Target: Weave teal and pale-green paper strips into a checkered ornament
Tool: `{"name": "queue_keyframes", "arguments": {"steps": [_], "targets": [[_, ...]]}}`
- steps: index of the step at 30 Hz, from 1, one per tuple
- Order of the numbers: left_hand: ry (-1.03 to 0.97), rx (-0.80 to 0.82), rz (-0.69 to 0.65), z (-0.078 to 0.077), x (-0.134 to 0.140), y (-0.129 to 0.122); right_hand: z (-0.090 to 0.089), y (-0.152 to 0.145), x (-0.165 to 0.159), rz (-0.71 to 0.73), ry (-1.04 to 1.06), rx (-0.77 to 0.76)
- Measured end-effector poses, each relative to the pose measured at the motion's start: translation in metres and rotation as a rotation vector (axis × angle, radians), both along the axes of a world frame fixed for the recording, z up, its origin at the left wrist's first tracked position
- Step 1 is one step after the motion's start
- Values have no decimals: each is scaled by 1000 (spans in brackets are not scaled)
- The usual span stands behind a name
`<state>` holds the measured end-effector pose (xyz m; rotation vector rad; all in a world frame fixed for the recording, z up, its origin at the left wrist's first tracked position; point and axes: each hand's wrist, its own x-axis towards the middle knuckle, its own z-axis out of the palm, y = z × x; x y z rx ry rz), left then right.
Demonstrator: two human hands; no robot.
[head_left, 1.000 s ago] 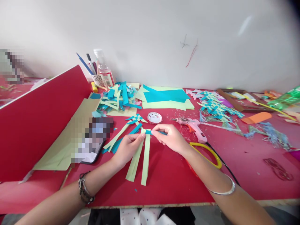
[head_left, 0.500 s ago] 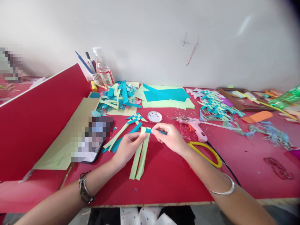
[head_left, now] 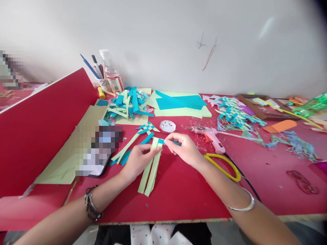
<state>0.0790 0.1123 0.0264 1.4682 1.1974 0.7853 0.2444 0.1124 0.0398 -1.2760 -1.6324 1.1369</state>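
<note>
Fingers of the left hand (head_left: pixel 139 159) pinch pale green strips (head_left: pixel 147 175); those of the right hand (head_left: pixel 184 149) pinch a blue strip (head_left: pixel 160 141) between them; the green ends nearer than the fingers look unwoven; a checkered piece (head_left: pixel 148 128) beyond the left fingers looks woven.

looks like a papercraft workspace, red worktable (head_left: pixel 184 200), pink glue gun (head_left: pixel 208 136), loads of cut paper strips (head_left: pixel 131 103), cup of pens (head_left: pixel 104 84)

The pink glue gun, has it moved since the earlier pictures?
No, the pink glue gun keeps its place to the right of the white disc; both shift slightly together as the camera moves.
</note>
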Motion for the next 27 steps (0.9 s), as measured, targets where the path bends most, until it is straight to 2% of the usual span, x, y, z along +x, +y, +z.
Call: {"name": "queue_keyframes", "arguments": {"steps": [5,13,27], "targets": [[-24,-21,-46,3,0,1,-3,1,1,28,4,-12],[36,95,48,4,-5,6,-2,-1,0,109,-34,-5],[123,205,21,0,-8,9,-3,-1,1,122,-46,16]]}}
